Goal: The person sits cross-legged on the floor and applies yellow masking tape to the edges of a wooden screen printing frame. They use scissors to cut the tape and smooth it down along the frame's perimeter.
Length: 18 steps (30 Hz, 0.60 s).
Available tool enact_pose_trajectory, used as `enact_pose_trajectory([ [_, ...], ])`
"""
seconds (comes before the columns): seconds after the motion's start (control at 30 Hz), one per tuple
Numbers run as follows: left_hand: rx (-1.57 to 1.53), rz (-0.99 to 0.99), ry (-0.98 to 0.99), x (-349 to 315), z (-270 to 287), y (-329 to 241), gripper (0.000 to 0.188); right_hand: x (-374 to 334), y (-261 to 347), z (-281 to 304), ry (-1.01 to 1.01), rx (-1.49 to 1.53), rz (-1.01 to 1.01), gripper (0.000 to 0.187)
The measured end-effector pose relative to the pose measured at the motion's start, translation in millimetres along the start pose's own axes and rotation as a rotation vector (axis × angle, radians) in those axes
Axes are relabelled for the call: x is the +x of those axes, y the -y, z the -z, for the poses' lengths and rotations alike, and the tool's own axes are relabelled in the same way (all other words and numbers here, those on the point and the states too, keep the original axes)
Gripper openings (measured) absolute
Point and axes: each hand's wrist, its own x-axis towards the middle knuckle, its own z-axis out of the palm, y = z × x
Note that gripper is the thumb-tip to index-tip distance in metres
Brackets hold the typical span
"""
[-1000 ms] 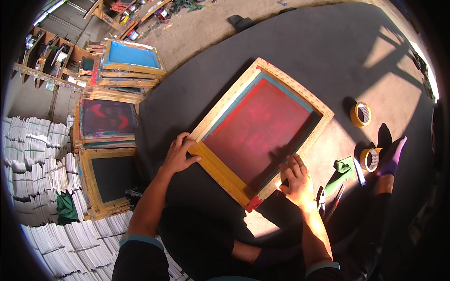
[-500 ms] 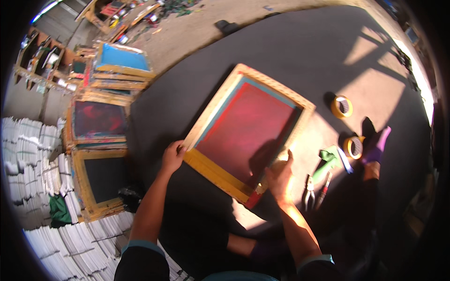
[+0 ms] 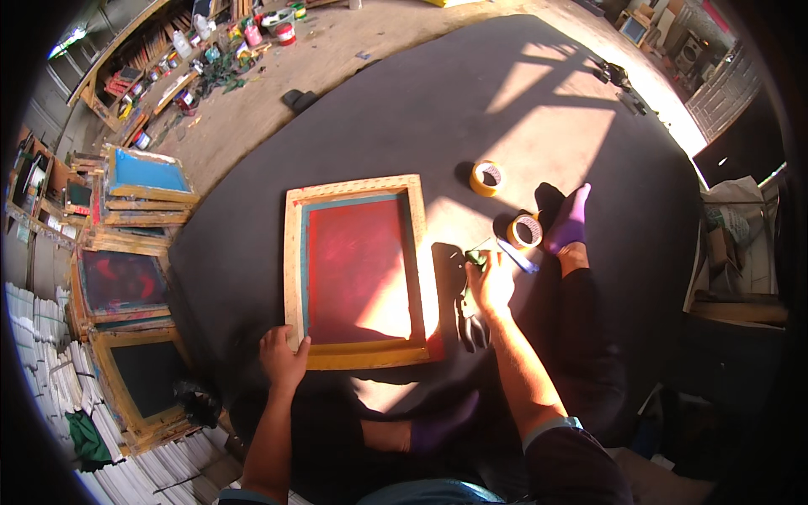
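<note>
A wooden screen printing frame [image 3: 359, 269] with a red mesh and blue-green edging lies on the dark surface in front of me. My left hand [image 3: 284, 358] rests at its near left corner, fingers apart and touching the wood. To the right of the frame, my right hand [image 3: 492, 286] is closed on a green cloth [image 3: 476, 257], which is mostly covered by the fingers. Just below that hand lie pliers [image 3: 465, 324], partly in shadow. A blue-handled tool [image 3: 518, 257] is beside the right hand, near a roll of yellow tape [image 3: 525, 231].
Another yellow tape roll [image 3: 486, 178] sits farther away. My purple-socked foot [image 3: 569, 220] is stretched out on the right. Stacked screen frames [image 3: 151, 175] and white bundles [image 3: 63, 370] line the left side. Paint containers [image 3: 286, 34] stand at the far left.
The screen frame has turned upright in view and now lies down. My right hand has left it and moved to the green cloth. The view has shifted to the right.
</note>
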Motion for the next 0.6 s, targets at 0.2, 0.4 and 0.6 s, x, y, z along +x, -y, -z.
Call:
enact_pose_trajectory([
  [0.2,-0.446,-0.13,0.008,7.4,-57.1,-83.6,0.03,67.4,-42.9,4.0,-0.1,-0.326,-0.128,0.053],
  [0.4,-0.899,-0.003,0.26,3.3,-103.1,-151.7,0.034,74.3,-52.2,17.9,0.087,-0.26,-0.118,0.033],
  [0.6,-1.346,0.312,0.504,12.3,-104.0,-188.3,0.04,13.1,-19.8,51.5,0.032,0.204,0.237,0.023],
])
